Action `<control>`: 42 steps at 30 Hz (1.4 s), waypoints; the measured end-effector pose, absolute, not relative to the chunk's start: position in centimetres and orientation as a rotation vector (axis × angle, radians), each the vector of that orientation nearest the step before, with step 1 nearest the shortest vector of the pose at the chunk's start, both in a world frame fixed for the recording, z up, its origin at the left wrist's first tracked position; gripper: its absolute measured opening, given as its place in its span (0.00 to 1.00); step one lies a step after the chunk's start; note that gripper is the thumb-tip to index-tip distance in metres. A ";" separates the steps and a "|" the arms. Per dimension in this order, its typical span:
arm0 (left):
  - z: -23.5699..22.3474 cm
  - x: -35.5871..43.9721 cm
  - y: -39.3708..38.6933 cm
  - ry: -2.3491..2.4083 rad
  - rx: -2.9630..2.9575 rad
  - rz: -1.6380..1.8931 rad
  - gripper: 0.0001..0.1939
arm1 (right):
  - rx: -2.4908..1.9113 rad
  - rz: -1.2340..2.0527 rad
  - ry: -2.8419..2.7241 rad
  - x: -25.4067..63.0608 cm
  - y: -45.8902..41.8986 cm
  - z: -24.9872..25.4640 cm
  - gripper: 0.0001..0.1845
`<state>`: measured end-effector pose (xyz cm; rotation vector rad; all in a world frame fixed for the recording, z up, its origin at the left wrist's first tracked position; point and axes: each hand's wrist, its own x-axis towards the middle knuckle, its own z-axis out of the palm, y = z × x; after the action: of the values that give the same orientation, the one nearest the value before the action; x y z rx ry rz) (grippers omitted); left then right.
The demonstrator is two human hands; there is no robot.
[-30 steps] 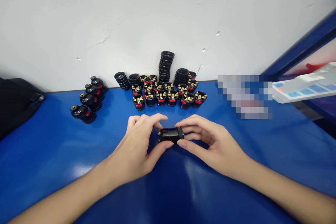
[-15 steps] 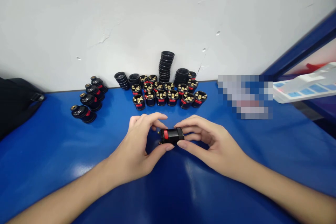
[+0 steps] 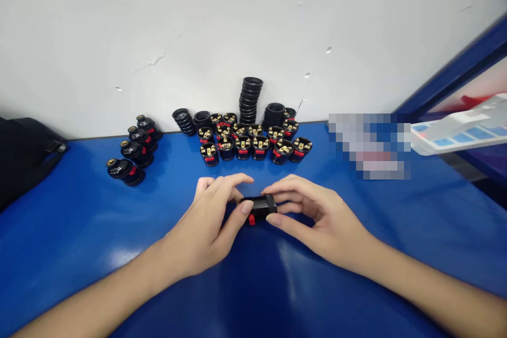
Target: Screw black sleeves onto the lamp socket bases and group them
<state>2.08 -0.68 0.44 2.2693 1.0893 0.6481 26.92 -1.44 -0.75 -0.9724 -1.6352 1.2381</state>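
Observation:
A black cylindrical electrical connector (image 3: 261,204) with a red tab lies sideways between my hands, just above the blue table. My left hand (image 3: 206,222) grips its left end, the thumb pressed on the near side above the red tab and the index finger stretched out past it. Around the right end, at a black ribbed collar, my right hand (image 3: 322,216) curls its fingers and thumb. The left end of the connector is hidden behind my left fingers.
Beyond my hands stand several black connector cores (image 3: 260,147) with brass terminals. Behind them rise stacked black rings (image 3: 250,100) by the white wall. Domed black connectors (image 3: 125,170) line up at left, near a black bag (image 3: 27,158). A white tray (image 3: 455,134) is at right.
The connector has rolled toward me, so its red tab now sits on the lower near side. My left thumb has shifted up and left onto it. My right hand has hardly moved.

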 end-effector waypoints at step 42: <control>-1.3 1.9 -0.4 1.113 2.098 0.987 0.28 | -0.952 1.257 -1.600 26.9 -1.4 -1.3 0.20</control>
<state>1.91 -0.44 -1.30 2.0985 1.1132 0.9873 26.86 -1.39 -1.27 -0.9521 -1.5995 1.2568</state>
